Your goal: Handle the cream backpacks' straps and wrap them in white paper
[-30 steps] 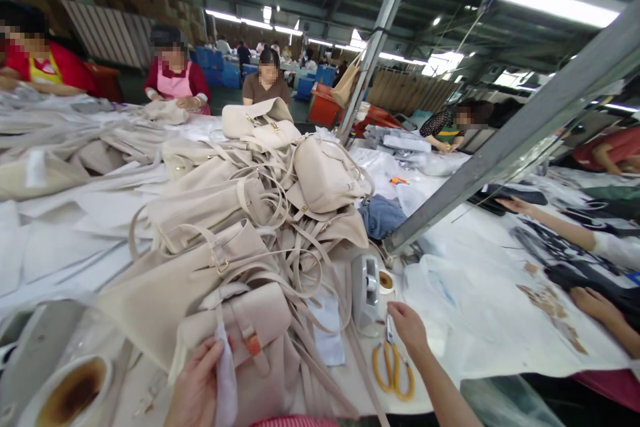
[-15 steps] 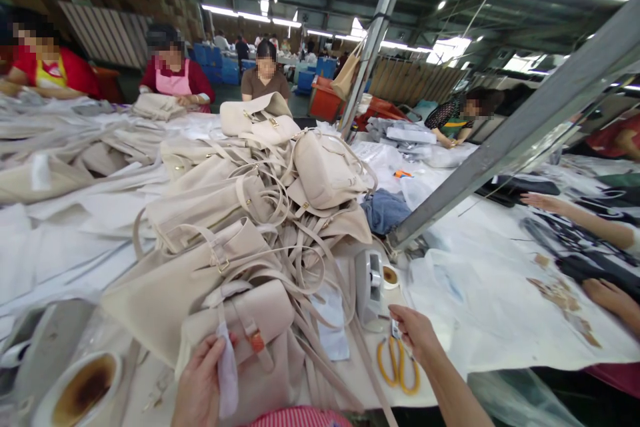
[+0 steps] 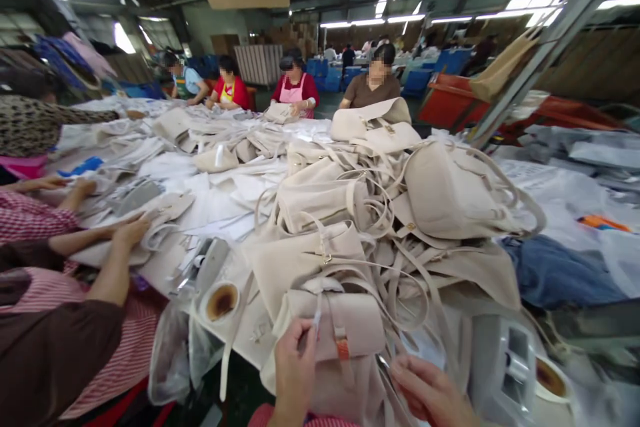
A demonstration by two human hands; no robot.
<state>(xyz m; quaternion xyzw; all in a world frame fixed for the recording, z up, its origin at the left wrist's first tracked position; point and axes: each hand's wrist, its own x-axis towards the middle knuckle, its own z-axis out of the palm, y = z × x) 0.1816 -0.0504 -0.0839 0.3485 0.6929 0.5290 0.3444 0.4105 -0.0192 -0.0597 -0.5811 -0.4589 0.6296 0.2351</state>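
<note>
A beige handbag [image 3: 333, 327] with a front flap and an orange-wrapped buckle lies before me at the table's near edge. My left hand [image 3: 296, 363] is at the bag's left side, its fingers pinched on a thin white strip [image 3: 317, 317] over the flap. My right hand [image 3: 427, 387] is closed at the bag's lower right; a small shiny metal tip [image 3: 383, 361] shows at its fingertips. What tool that belongs to, I cannot make out. Loose beige straps [image 3: 400, 280] run between this bag and the pile behind it.
A heap of beige bags [image 3: 320, 197] rises ahead. On the right stand a grey tape dispenser [image 3: 483, 360], a brown-stained bowl [image 3: 550, 380] and a blue cloth [image 3: 560, 273]. Another stained bowl [image 3: 223, 300] is left. A co-worker's hands [image 3: 130, 230] handle a bag at far left.
The view has turned left, bringing the co-workers on the left into sight. My right hand has come from beside the yellow-handled scissors to the bag. My left hand still pinches the white strip.
</note>
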